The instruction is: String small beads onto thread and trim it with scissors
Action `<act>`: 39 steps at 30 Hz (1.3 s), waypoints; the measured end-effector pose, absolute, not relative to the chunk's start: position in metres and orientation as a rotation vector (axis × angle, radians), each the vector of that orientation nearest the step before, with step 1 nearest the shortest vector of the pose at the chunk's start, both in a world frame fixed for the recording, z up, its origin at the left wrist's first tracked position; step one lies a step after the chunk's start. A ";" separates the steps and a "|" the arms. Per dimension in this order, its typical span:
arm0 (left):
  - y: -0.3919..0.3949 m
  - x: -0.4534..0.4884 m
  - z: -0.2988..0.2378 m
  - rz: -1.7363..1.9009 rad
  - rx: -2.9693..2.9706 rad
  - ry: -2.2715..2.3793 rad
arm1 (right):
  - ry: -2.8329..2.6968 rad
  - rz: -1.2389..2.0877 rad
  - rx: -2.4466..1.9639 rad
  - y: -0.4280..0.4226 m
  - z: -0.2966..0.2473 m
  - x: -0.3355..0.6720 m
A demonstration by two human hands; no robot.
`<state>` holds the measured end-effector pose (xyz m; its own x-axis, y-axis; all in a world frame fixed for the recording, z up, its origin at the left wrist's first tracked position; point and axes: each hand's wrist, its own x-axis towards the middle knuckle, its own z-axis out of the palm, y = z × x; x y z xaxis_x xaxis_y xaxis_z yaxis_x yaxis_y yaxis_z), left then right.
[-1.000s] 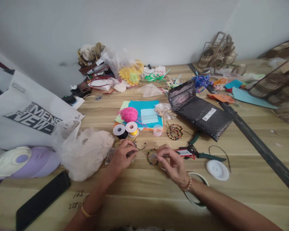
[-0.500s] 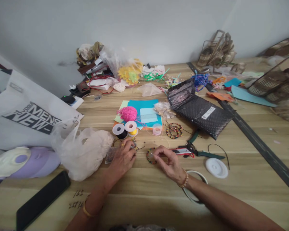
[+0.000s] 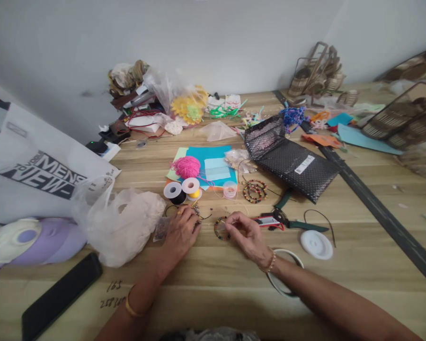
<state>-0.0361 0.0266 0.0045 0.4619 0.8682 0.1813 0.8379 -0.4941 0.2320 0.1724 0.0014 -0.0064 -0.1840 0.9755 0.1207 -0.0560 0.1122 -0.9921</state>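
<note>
1. So the beaded ring (image 3: 216, 230) sits flat on the table (image 3: 199, 293) between the two hands, tucked right by the right hand's (image 3: 244, 233) fingertips, which hide part of it.
2. It's basically round, so no real long axis to speak of. From the right hand it lies just to the left; from the left hand (image 3: 181, 232), off to the right across a strip of bare wood. Right hand's clearly nearer.
3. Right thumb and forefinger are pinched together, looks like on a thin pale strand (image 3: 223, 223), but it's pretty blurry.
4. Left hand is palm down, fingers bent, beside a small clear packet (image 3: 160, 230). Can't tell if it's gripping anything.
</note>
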 end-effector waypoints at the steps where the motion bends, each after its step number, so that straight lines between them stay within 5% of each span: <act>1: 0.026 -0.036 0.004 0.414 2.588 1.516 | -1.349 1.273 -1.003 0.002 -0.006 0.173; 19: 0.017 -0.017 -0.004 1.003 2.232 1.254 | -1.096 1.235 -1.076 0.021 -0.004 0.184; 39: 0.009 -0.010 -0.011 0.713 2.324 0.938 | -1.048 1.235 -1.092 0.022 -0.005 0.182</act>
<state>-0.0100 0.0088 -0.0110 0.6198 0.7368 0.2704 0.4571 -0.6189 0.6387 0.1822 0.0223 -0.0047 0.0564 0.9983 0.0124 -0.1748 0.0221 -0.9844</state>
